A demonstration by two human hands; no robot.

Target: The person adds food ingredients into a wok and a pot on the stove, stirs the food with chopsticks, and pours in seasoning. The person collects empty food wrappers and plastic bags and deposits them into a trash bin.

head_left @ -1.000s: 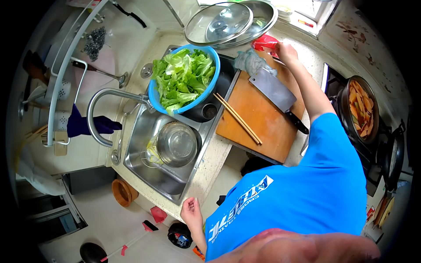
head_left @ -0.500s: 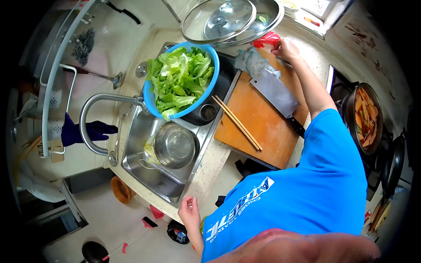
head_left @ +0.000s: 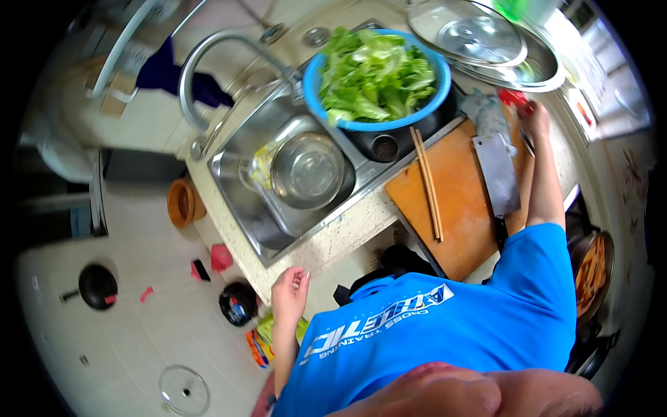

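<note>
My right hand (head_left: 535, 119) reaches over the far end of the wooden cutting board (head_left: 450, 208), fingers closed beside a red plastic-looking item (head_left: 513, 97). What the fingers hold is hidden; a thin metallic piece shows below them. Close by lies a crumpled translucent plastic bag (head_left: 488, 115). A cleaver (head_left: 497, 174) rests on the board with its blade flat. To its left is a pair of wooden chopsticks (head_left: 427, 184). My left hand (head_left: 290, 285) hangs near the counter's front edge, fingers loosely bent and apart, holding nothing.
A blue basin (head_left: 446, 83) of lettuce (head_left: 375, 76) stands over the sink (head_left: 271, 229), where a glass-like bowl (head_left: 308, 170) sits. Glass lids (head_left: 479, 42) lean at the back. A pan (head_left: 590, 278) of sliced food is on the right. A black pan (head_left: 97, 286) lies on the floor.
My view has swung, so the counter appears shifted right and up, and more floor shows. My right hand stays by the red item; my left stays near the counter edge, empty.
</note>
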